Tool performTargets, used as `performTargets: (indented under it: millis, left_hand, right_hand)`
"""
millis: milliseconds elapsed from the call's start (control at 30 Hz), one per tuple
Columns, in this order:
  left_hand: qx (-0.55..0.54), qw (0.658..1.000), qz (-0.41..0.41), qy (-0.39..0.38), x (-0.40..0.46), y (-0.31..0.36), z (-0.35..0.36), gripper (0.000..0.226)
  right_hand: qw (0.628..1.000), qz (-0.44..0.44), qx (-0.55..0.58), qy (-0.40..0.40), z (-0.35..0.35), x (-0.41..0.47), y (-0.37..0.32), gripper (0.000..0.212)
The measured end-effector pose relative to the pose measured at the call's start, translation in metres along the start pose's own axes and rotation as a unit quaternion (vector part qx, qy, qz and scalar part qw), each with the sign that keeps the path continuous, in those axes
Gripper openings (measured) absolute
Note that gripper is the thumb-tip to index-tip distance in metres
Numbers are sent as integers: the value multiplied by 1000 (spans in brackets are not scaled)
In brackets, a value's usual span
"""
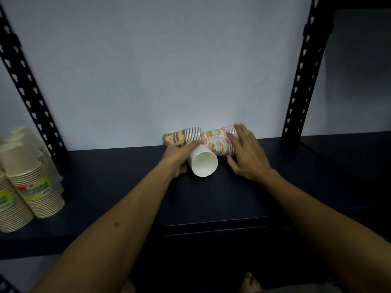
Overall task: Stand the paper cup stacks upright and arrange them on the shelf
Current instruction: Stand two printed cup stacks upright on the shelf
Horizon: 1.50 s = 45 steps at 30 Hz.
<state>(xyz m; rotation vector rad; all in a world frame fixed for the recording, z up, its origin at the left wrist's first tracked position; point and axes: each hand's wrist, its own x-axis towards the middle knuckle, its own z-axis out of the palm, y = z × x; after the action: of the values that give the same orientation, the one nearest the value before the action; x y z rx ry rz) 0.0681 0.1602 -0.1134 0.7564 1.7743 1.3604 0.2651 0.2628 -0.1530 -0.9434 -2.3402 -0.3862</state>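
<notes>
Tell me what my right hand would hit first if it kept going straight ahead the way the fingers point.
The pink cup stack lying on its side; the right hand already seems to touch it.

A dark flat metal shelf (110, 187) carried upright beige paper cup stacks (31, 187) at left, and toppled brown (182, 137), pink (218, 142) and white (204, 163) cup stacks by the wall.

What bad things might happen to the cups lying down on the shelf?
The white cup stack lies on its side, mouth toward the camera, with the left hand on it; being round, it might roll forward off the shelf. The right hand rests on the pink cup stacks, which also lie sideways; lifted by one end, nested cups might slide apart.
</notes>
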Motion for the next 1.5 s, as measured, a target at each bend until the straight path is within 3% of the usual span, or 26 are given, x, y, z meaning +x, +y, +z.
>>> performTargets:
  millis: [100, 267, 400, 533, 667, 767, 933, 1167, 1367, 1500]
  left_hand:
    - [11, 1000, 9, -14, 5, -3, 1, 65]
    - [-3, 999, 12, -38, 6, -2, -1, 65]
    - [-27, 997, 17, -74, 2, -1, -4, 52]
    - [-80, 987, 101, -93, -3, -11, 7, 30]
    - [-42, 974, 208, -85, -4, -17, 18, 72]
    - [1, 964, 256, -76, -2, -23, 23, 82]
    - [36, 953, 292, -69, 1, -35, 23, 79]
    - [86, 955, 270, -90, 7, -45, 14, 72]
    - [94, 955, 260, -106, 5, -46, 13, 79]
    - [103, 953, 267, -99, 5, -47, 14, 77]
  right_hand:
    - [999, 28, -18, -32, 5, 1, 2, 70]
    - [999, 48, -4, 1, 0, -3, 0, 59]
    - [994, 95, 36, 38, -1, -12, -1, 61]
    - [969, 179, 147, 89, -7, -20, -8, 58]
    - [919, 267, 273, 100, -13, -26, -16, 60]
    - [893, 290, 331, 88, -15, -33, -23, 69]
    - [881, 305, 356, 63, -14, -36, -24, 67]
    - [881, 308, 355, 51, -14, -35, -21, 70]
    - [850, 308, 428, 18, -24, -38, -23, 70]
    - [851, 309, 424, 23, -27, -38, -25, 69]
